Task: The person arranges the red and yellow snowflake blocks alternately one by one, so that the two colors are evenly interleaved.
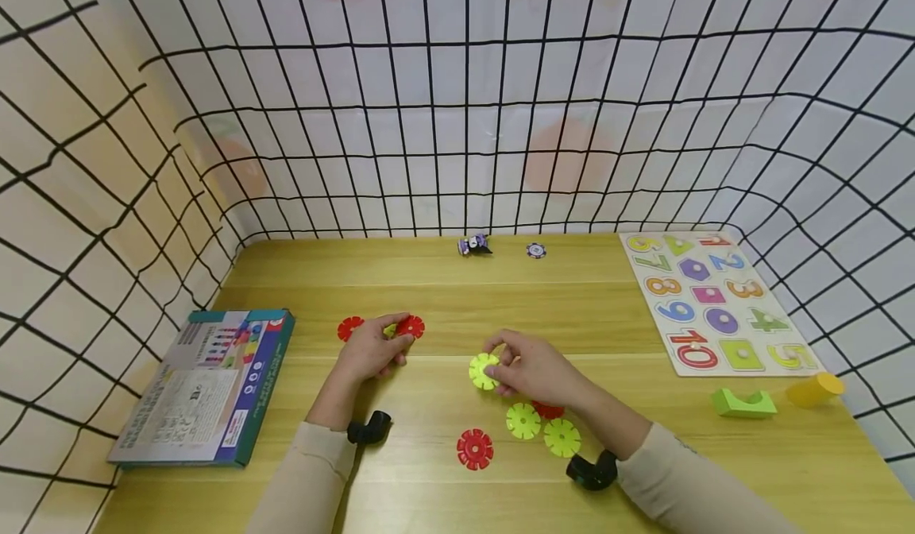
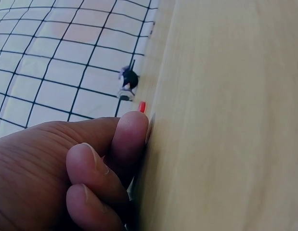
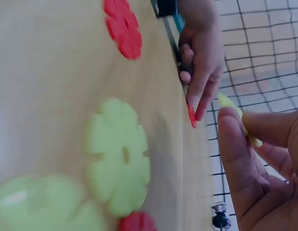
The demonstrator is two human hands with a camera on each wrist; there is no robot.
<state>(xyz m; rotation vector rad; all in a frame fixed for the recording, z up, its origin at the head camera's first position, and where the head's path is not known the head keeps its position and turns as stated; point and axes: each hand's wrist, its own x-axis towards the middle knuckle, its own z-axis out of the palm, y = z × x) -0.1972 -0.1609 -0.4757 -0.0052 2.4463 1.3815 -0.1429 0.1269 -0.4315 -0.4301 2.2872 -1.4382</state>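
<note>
Yellow-green notched disc (image 1: 479, 371) sits between the thumb and curled forefinger of the right hand (image 1: 532, 369), pinched at its right edge and, by the right-wrist view, raised off the table (image 1: 443, 284). Most of it juts left past the thumb tip; the rim grip probably leaves the opposite slots free. The left hand (image 1: 370, 349) pinches a red notched disc (image 1: 413, 327) low over the wood, perhaps to steady it. A half-covered yellow-green disc (image 1: 389, 330) shows behind its fingers, and a second red disc (image 1: 350, 327) lies just left; whether these three are joined I cannot tell. Nearer, beside the right wrist, a pale disc (image 1: 523, 421), its twin (image 1: 562, 438) and a partly hidden red piece (image 1: 549, 410) lie close together, with a lone red disc (image 1: 475, 449) to their left. Further out, a box (image 1: 193, 407) lies left, a number board (image 1: 689, 299) right with a green block (image 1: 743, 404) and yellow cylinder (image 1: 815, 389) nearer, seemingly set aside to leave working room.
</note>
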